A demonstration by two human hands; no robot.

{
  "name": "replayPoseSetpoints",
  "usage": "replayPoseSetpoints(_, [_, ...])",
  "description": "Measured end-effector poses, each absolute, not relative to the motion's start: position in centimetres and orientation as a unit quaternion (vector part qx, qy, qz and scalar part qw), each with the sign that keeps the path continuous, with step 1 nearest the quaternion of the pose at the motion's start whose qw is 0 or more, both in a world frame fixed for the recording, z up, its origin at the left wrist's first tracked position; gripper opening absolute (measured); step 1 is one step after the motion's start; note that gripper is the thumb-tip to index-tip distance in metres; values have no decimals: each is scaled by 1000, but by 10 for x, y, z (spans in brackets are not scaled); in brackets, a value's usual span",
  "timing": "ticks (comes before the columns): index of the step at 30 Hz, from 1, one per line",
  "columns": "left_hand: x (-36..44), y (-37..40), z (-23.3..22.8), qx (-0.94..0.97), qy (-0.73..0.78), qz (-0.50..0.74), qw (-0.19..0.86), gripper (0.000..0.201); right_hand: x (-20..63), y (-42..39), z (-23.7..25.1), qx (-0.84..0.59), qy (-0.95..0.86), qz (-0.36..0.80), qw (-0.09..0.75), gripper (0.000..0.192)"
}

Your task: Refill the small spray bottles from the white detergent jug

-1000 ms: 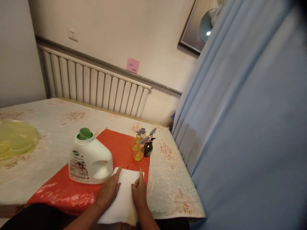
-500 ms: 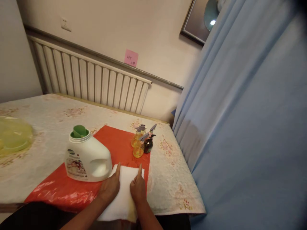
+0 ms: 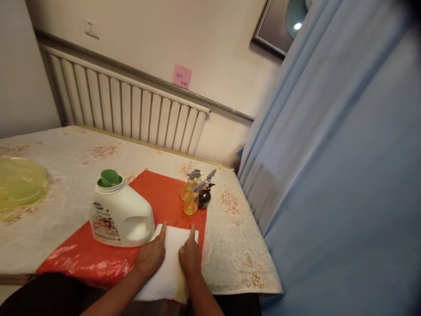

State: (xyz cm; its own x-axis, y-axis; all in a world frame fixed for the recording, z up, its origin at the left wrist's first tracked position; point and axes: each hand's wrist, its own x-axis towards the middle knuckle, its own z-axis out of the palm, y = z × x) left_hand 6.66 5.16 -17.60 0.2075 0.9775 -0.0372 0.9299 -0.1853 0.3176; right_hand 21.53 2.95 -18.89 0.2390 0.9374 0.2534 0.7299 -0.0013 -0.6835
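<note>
A folded white cloth [image 3: 171,259] lies on a red plastic sheet [image 3: 158,193] at the front edge of the bed-like surface. My left hand [image 3: 151,254] rests along the cloth's left edge, its index finger stretched forward. On the right edge lies my right hand [image 3: 190,254], index finger straight and the other fingers partly bent. Both hands touch the cloth, but its underside is hidden. Close to my left hand stands a white jug [image 3: 121,215] with a green cup [image 3: 110,177] in its mouth. Beyond the cloth are several small spray bottles, among them an amber one [image 3: 190,205] and a dark one [image 3: 204,199].
A translucent yellow item [image 3: 23,184] sits at the far left on the floral bedcover [image 3: 230,245]. Blue curtains [image 3: 322,175] hang along the right side. Behind are a radiator [image 3: 131,105] and a pink note [image 3: 182,77] on the wall.
The view has shifted slightly, so the surroundings sit a little differently in the picture. My hands stay in almost the same place on the white cloth.
</note>
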Motion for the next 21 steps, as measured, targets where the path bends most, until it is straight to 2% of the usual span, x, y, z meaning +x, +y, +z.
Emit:
replayPoseSetpoints(14, [64,49,-176,755,629,106,150,68,215,30,-189,-693,-602,143,371,81])
replayPoseSetpoints(21, [51,42,-194,759,614,153,152,64,224,36,-192,-665,-563,223,438,62])
